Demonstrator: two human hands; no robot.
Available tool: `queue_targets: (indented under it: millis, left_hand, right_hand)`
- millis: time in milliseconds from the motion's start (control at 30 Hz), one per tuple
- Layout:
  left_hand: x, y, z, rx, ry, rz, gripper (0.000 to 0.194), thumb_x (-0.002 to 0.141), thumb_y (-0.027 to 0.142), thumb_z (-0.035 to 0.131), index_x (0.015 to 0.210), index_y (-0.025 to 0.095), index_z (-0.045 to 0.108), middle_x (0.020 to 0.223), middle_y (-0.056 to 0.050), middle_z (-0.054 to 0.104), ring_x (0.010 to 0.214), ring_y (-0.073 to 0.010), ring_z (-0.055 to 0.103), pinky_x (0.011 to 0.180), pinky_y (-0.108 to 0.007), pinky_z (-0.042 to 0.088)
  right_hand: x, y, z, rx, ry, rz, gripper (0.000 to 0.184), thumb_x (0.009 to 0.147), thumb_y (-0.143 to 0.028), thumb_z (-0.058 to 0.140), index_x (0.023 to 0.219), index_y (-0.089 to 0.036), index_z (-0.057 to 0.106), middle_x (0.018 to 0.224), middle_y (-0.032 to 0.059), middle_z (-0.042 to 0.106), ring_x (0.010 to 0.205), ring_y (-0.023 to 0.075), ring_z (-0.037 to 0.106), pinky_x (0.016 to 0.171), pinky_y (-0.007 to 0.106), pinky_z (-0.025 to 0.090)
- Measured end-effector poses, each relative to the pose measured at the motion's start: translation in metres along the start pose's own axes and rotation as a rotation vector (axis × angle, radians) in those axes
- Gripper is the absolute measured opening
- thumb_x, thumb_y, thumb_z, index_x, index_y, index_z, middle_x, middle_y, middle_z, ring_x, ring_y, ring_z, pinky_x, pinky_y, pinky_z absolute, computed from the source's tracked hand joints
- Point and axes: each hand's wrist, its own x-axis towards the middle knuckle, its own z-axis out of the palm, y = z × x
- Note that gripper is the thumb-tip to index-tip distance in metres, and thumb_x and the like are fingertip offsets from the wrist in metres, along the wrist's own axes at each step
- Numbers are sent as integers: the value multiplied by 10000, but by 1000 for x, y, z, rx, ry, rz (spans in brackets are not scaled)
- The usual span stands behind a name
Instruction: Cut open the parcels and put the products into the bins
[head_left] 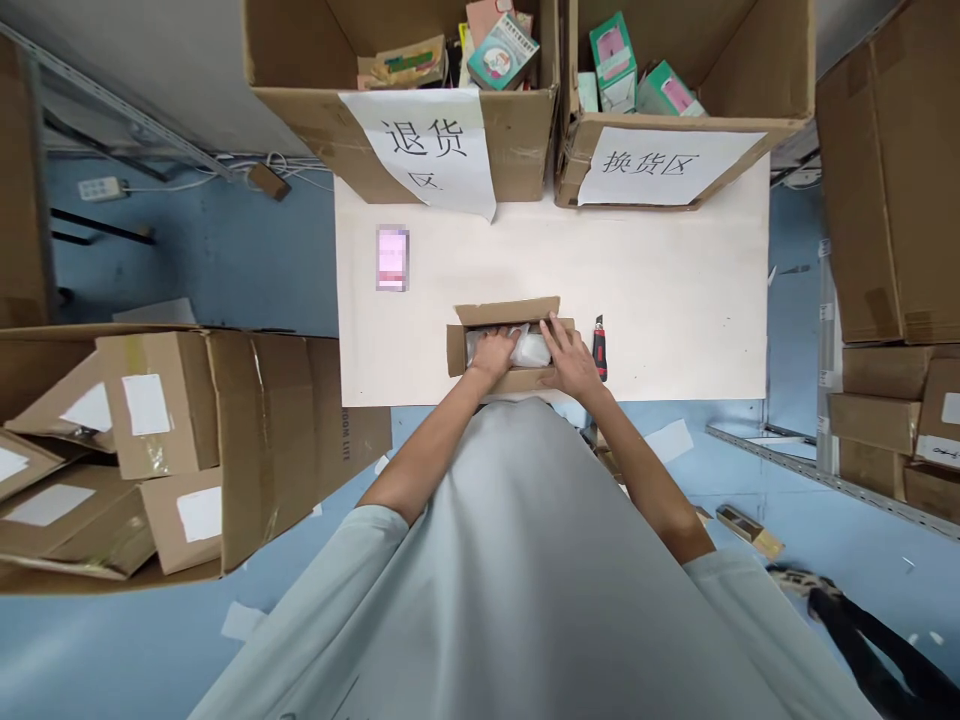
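A small cardboard box (pixel 455 350) with its flaps spread stands at the table's near edge, in front of my body. Inside it lies something in white, translucent plastic wrapping (pixel 532 348). My left hand (pixel 495 352) reaches into the box at the left, its fingers on the wrapping; what they hold, if anything, is hidden. My right hand (pixel 568 358) lies over the box's right end with its fingers stretched and apart, close to the wrapping. Just right of that hand is a red and black utility knife (pixel 600 350).
Two large labelled cartons, a left one (pixel 517 150) and a right one (pixel 570 165), hold small packages at the back of the white table (pixel 675 280). A pixelated pink item (pixel 392 258) lies at left. A big carton (pixel 247 450) of parcels stands left; stacked boxes (pixel 877 420) stand right.
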Motion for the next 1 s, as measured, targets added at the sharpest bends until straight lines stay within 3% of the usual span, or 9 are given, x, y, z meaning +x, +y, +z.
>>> queue_targets:
  millis: [200, 467, 667, 1000]
  left_hand:
    - [11, -6, 2, 95, -32, 41, 739, 975, 99, 656, 1692, 150, 483, 1564, -244, 632, 1442, -368, 634, 1218, -473, 480]
    - [-5, -8, -14, 142, -20, 59, 603, 965, 107, 648, 1565, 146, 593, 1456, -222, 681, 1285, -362, 724, 1043, -457, 600]
    - [-12, -12, -19, 147, -3, 91, 564, 954, 82, 668, 1507, 180, 625, 1509, -213, 647, 1430, -350, 636, 1098, -451, 598]
    - [17, 6, -2, 154, -63, 100, 616, 960, 60, 645, 1567, 125, 566, 1450, -266, 706, 1313, -340, 743, 1061, -434, 589]
  right_hand:
    - [-1, 0, 5, 16, 30, -11, 1315, 845, -362, 943, 1874, -237, 135, 1945, 118, 88, 1572, 501, 409, 1217, 681, 527]
    - [1, 9, 10, 103, 67, -28, 1388, 809, -331, 969, 1876, -226, 88, 1925, 183, 171, 1633, 481, 369, 1276, 676, 467]
    - [-1, 15, 16, 111, 73, -61, 1353, 829, -352, 963, 1874, -242, 109, 1917, 196, 197, 1680, 464, 340, 1290, 676, 456]
    - [-1, 9, 14, 57, 34, -48, 1326, 806, -325, 966, 1866, -199, 179, 1923, 186, 178, 1665, 481, 350, 1327, 654, 431]
